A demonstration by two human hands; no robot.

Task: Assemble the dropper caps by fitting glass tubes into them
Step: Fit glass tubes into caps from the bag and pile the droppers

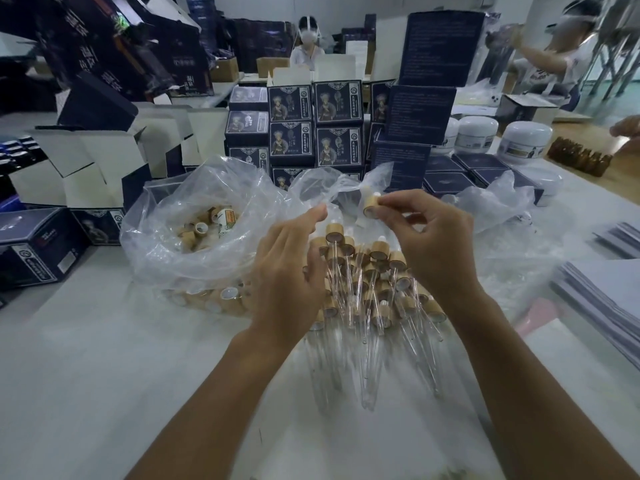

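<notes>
Taking the heap of finished droppers [367, 282] in the middle of the white table [86, 375] as the landmark: to its left lies a clear plastic bag [194, 216], mouth open, holding loose bamboo-coloured caps [199, 230] with no tubes in them. Between the bag and the heap, the left hand [287, 268] hangs over the heap's left edge, fingers loosely extended and slightly bent; it appears to hold nothing, though a thin glass tube against this background would be hard to see. Above the heap and a little right of its centre, the right hand [429, 237] pinches a single cap [371, 205] between thumb and fingertips, its open end turned toward the left hand. No tube is visible in that cap.

The step in hand looks like the start of a fresh assembly: cap picked, tube not yet fitted. The next move probably calls for the left hand to take a loose glass tube, line its end up with the cap's opening, and press it straight in without bending it. Right of the heap lies more crumpled plastic [495, 202], then stacked sheets [602, 292].
</notes>
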